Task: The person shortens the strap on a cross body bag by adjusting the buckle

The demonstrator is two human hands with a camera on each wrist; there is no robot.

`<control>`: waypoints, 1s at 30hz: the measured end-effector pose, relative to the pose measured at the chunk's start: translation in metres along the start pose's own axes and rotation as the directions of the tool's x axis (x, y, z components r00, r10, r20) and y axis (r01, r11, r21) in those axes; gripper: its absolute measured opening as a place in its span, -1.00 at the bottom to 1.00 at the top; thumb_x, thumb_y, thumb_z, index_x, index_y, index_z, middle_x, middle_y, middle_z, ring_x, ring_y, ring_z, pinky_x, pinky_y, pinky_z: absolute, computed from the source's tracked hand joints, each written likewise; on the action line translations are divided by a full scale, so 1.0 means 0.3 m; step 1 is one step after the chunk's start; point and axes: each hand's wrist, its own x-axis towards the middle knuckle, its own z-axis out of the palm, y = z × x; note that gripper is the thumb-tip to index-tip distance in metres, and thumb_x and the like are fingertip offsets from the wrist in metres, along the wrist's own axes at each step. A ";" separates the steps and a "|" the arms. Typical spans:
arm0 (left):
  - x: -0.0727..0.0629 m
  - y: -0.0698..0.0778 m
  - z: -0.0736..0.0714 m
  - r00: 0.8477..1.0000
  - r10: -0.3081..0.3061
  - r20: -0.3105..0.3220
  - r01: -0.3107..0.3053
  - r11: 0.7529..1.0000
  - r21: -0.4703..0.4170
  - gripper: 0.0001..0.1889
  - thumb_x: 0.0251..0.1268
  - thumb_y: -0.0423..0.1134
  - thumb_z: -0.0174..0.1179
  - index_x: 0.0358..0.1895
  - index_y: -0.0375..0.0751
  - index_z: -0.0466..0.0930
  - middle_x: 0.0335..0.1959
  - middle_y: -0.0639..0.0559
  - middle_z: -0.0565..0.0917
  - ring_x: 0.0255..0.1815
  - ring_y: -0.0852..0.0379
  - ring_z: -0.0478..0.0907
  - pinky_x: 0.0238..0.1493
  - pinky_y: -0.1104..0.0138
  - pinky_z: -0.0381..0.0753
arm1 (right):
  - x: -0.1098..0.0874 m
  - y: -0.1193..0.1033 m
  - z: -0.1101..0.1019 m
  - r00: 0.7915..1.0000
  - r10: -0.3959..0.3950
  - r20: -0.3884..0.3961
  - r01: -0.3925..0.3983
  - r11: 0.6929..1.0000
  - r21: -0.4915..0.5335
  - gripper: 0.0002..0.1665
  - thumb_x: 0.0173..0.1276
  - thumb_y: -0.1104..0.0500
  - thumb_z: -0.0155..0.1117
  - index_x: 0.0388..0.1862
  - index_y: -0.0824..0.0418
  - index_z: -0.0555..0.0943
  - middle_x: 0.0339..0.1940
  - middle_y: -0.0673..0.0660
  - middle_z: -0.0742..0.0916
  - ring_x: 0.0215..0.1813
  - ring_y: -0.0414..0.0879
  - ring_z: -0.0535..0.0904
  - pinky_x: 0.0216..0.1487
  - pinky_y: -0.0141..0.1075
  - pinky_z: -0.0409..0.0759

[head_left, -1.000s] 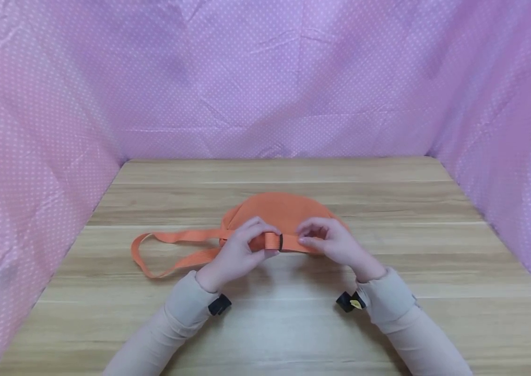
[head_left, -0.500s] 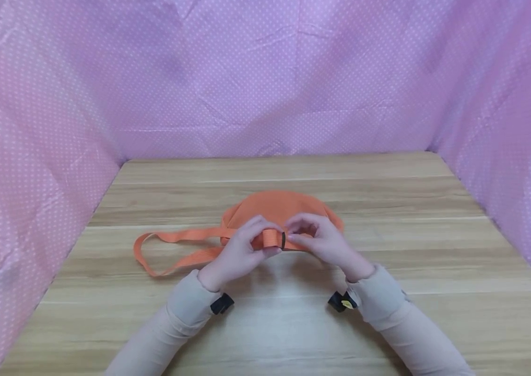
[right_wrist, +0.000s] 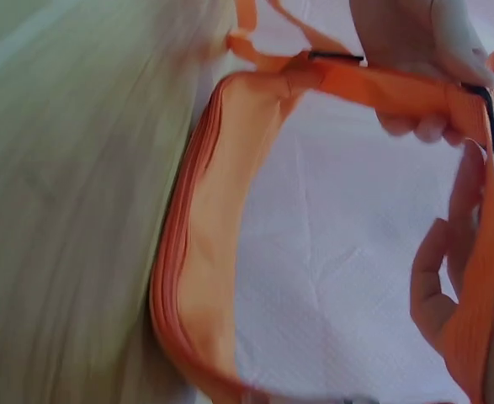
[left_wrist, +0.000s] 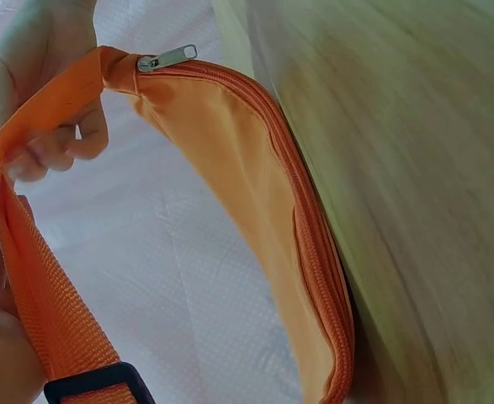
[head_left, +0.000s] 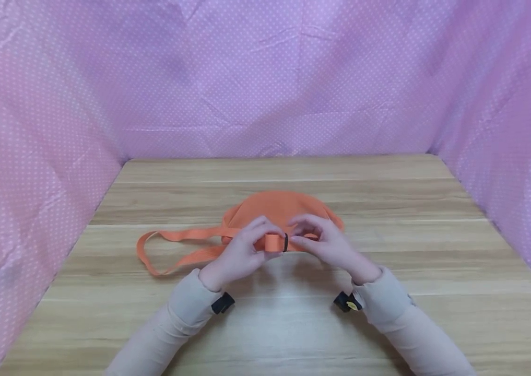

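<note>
An orange waist bag [head_left: 276, 204] lies on the table, its curved edge away from me. My left hand [head_left: 240, 256] pinches the folded orange strap [head_left: 272, 243] just left of a black strap slider [head_left: 286, 243]. Right beside that slider, thumb and forefinger of my right hand [head_left: 333, 250] pinch the strap where it comes through. Along the bag, the left wrist view shows a zipper [left_wrist: 301, 194] with a metal pull [left_wrist: 169, 59]. A second black slider [left_wrist: 95, 383] sits lower on the webbing there.
A loose strap loop [head_left: 152, 235] extends left over the wooden table [head_left: 265, 334]. Pink dotted cloth [head_left: 265, 78] hangs around the table's back and sides. A black wrist device [head_left: 223, 303] is strapped on each sleeved forearm.
My right hand has moved left along the strap, up to the slider. The slider and the folded strap have shifted slightly right, and a small strap bend now shows by the right hand.
</note>
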 end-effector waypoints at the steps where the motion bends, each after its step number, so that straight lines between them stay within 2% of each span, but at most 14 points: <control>1: 0.000 -0.001 0.001 1.000 0.002 0.002 -0.002 1.000 0.003 -0.67 0.02 -0.43 0.38 -0.12 -0.10 0.59 -0.23 0.11 0.52 -0.15 0.22 0.46 -0.06 0.34 0.52 | -0.004 0.000 -0.005 1.000 -0.008 0.004 0.008 0.999 -0.032 -0.68 0.27 0.33 0.27 0.01 0.28 0.54 -0.27 0.11 0.69 -0.19 -0.23 0.60 -0.12 -0.32 0.61; 5: -0.001 -0.001 0.003 1.000 -0.003 0.006 0.003 1.000 0.003 -0.68 0.02 -0.43 0.38 -0.12 -0.11 0.59 -0.25 0.12 0.51 -0.15 0.22 0.46 -0.07 0.35 0.53 | -0.019 -0.005 -0.021 0.999 -0.035 0.029 0.039 0.990 -0.136 -0.69 0.25 0.32 0.29 -0.01 0.25 0.57 -0.25 0.06 0.69 -0.18 -0.20 0.59 -0.07 -0.28 0.62; 10: -0.002 -0.003 0.002 1.000 0.001 -0.004 -0.001 1.000 0.023 -0.69 0.04 -0.40 0.38 -0.12 -0.10 0.59 -0.23 0.13 0.52 -0.15 0.24 0.45 -0.05 0.35 0.52 | -0.023 -0.015 -0.028 0.999 -0.028 0.033 0.032 0.991 -0.129 -0.69 0.25 0.33 0.29 -0.01 0.30 0.58 -0.20 0.12 0.69 -0.17 -0.20 0.59 -0.09 -0.32 0.62; 16: -0.004 0.002 -0.004 0.999 -0.031 -0.037 0.031 0.999 0.010 -0.64 0.03 -0.38 0.39 -0.07 -0.05 0.57 -0.23 0.14 0.53 -0.14 0.24 0.46 -0.02 0.32 0.50 | -0.006 -0.014 -0.016 0.999 -0.044 -0.006 0.043 0.996 -0.076 -0.74 0.25 0.37 0.26 -0.06 0.37 0.58 -0.18 0.30 0.68 -0.16 -0.19 0.60 -0.09 -0.40 0.58; 20: -0.003 0.006 -0.005 0.997 -0.053 -0.047 0.054 0.999 0.009 -0.58 0.00 -0.39 0.41 -0.02 -0.08 0.53 -0.17 0.12 0.54 -0.10 0.21 0.48 0.00 0.30 0.52 | 0.006 -0.024 -0.002 1.000 -0.021 -0.013 0.020 1.000 -0.013 -0.72 0.24 0.39 0.27 -0.05 0.38 0.56 -0.21 0.29 0.68 -0.20 -0.24 0.60 -0.15 -0.42 0.58; 25: -0.004 0.003 0.001 0.998 -0.036 -0.058 0.037 0.999 0.008 -0.49 -0.01 -0.40 0.41 0.06 -0.14 0.43 -0.12 0.06 0.57 -0.06 0.16 0.52 0.04 0.26 0.55 | 0.015 -0.035 0.014 1.000 -0.027 0.004 0.026 0.997 0.069 -0.69 0.24 0.42 0.25 -0.02 0.41 0.53 -0.24 0.29 0.68 -0.24 -0.28 0.61 -0.20 -0.42 0.60; 30: -0.004 0.008 -0.004 0.997 -0.012 -0.070 0.013 1.000 0.012 -0.47 -0.03 -0.38 0.42 0.06 -0.16 0.42 -0.14 0.04 0.59 -0.08 0.16 0.54 0.03 0.26 0.55 | 0.016 -0.040 0.025 1.000 -0.020 0.019 0.017 0.991 0.134 -0.70 0.25 0.44 0.22 -0.01 0.45 0.52 -0.24 0.29 0.68 -0.24 -0.30 0.61 -0.21 -0.42 0.61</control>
